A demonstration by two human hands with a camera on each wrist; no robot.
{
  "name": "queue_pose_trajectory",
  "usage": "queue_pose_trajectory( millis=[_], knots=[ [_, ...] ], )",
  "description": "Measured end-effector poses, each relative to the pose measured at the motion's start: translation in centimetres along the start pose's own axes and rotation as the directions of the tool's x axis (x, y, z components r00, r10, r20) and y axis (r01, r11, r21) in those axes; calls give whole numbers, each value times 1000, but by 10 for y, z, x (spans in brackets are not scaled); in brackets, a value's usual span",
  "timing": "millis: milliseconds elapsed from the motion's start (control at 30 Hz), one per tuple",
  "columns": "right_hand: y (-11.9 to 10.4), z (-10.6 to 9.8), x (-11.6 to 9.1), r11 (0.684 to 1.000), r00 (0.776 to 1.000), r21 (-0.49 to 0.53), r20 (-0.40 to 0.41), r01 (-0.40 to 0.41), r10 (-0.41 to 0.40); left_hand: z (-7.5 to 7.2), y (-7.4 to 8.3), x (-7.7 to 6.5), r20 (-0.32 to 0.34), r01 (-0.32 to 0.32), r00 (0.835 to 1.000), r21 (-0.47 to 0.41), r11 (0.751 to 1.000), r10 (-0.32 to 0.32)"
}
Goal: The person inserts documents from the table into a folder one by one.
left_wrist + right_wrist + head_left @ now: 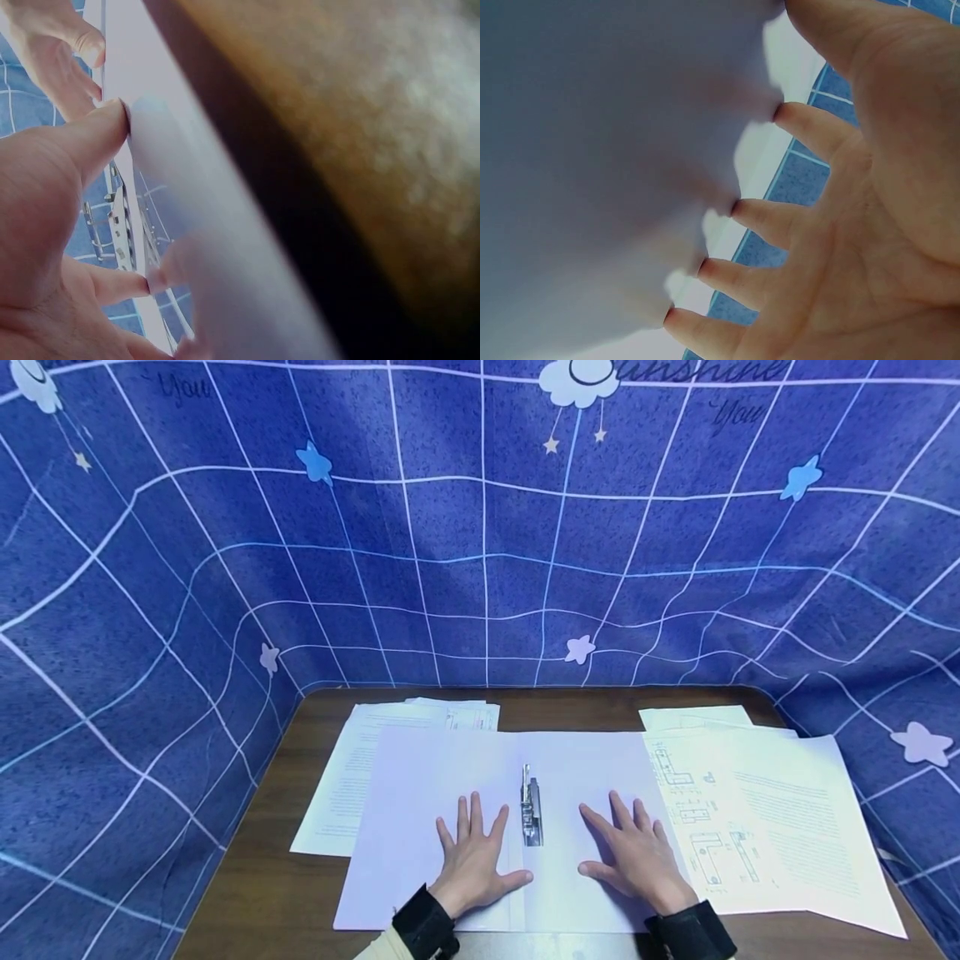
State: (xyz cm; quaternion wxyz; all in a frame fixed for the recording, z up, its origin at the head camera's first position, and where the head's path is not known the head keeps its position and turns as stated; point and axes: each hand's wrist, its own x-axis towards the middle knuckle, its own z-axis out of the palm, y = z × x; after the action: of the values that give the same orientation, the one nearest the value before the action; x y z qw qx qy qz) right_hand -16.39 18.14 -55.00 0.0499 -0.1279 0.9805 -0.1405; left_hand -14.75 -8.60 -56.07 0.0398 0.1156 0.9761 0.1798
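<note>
A pale lever-arch file folder point(442, 768) lies spread flat on the table, with a metal clip mechanism point(532, 810) near its middle. My left hand point(474, 866) rests on the left half, fingers straight and spread, the thumb pointing toward the spine. On the right half my right hand point(633, 852) lies the same way, its fingers spread. Close up in the right wrist view, the fingertips of the right hand point(810, 225) touch the smooth pale surface. The left wrist view shows the left hand point(45, 217) against the folder, with the clip mechanism point(120, 225) beyond its thumb.
Printed sheets point(330, 802) stick out from under the folder's left side. More papers point(795, 827) with drawings and text lie at the right, beside the folder. The brown table point(247, 868) is bordered by a blue grid-patterned cloth point(450, 527) at the back and sides.
</note>
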Motion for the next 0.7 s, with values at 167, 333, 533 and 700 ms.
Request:
queue_pose_trajectory(
  millis=[167, 333, 533, 700],
  knots=[
    [1, 0, -1, 999, 1000, 41, -10, 0, 0, 0, 1, 0, -6, 5, 1000, 7, 1000, -5],
    [3, -4, -4, 998, 999, 65, -38, 10, -8, 1, 2, 1, -7, 7, 1000, 9, 1000, -7],
    [7, -8, -7, 996, 990, 79, -133, 48, -37, 1, 2, 2, 8, 22, 1000, 22, 999, -23],
    [11, -12, -9, 992, 965, 86, -253, 94, -70, 0, 2, 2, 11, 24, 1000, 22, 999, -25]
  ],
)
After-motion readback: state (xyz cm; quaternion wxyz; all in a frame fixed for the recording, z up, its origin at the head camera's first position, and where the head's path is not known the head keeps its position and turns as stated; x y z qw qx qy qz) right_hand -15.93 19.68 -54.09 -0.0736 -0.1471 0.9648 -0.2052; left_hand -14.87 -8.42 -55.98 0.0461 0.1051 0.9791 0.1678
